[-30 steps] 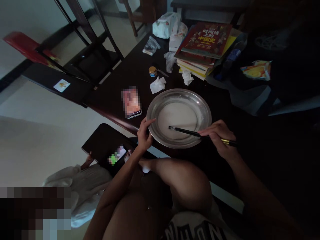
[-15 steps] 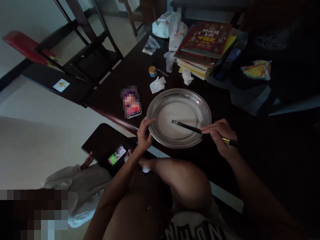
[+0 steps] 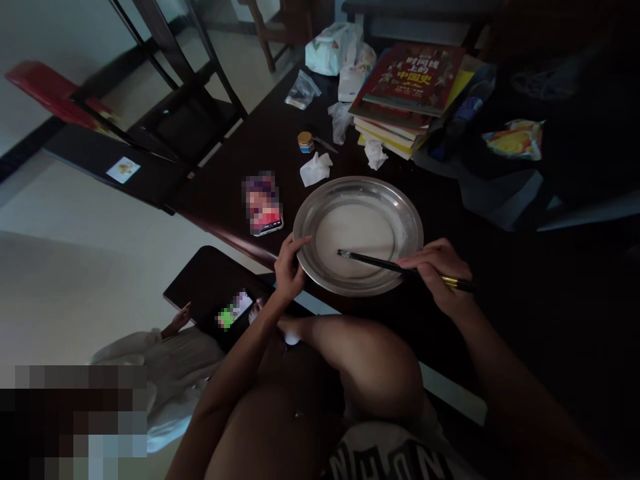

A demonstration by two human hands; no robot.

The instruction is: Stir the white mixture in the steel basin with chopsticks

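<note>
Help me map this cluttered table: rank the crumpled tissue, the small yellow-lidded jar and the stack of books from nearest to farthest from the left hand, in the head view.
From the left hand, which has its grip on the metal plate's near-left rim:
1. Crumpled tissue, just beyond the plate's far-left edge.
2. Small jar, slightly farther back on the table.
3. Stack of books, at the far right.

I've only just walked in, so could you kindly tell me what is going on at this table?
A seated person grips the near-left rim of a round metal plate with the left hand. The right hand holds dark chopsticks, whose tips rest in the pale batter covering the plate's middle. A phone, crumpled tissue, small jar and stack of books lie beyond it on the dark table.
</note>
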